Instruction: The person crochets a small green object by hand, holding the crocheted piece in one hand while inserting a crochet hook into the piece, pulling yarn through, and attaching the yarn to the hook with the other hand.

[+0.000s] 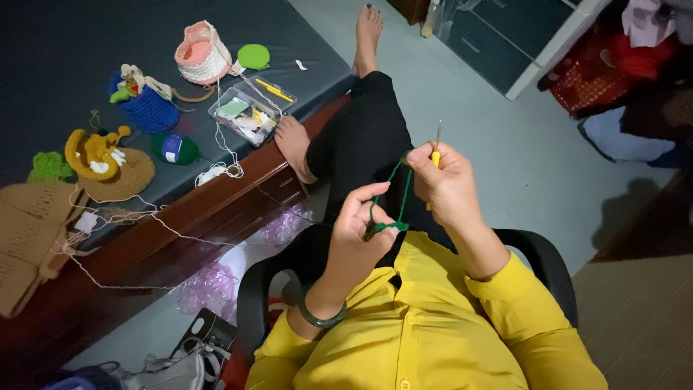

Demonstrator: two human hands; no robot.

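Above the lap, right hand [447,184] grips a crochet hook [437,144]; left hand [357,227] pinches green yarn [390,209].

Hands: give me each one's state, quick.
Left hand: closed, pinching a small dark green crocheted yarn piece.
Right hand: closed around a thin yellow-handled metal crochet hook.

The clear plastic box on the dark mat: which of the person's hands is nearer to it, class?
Left. The left hand, pinching green yarn, lies closer to the clear plastic box; the right hand, holding the crochet hook, is farther off to the right.
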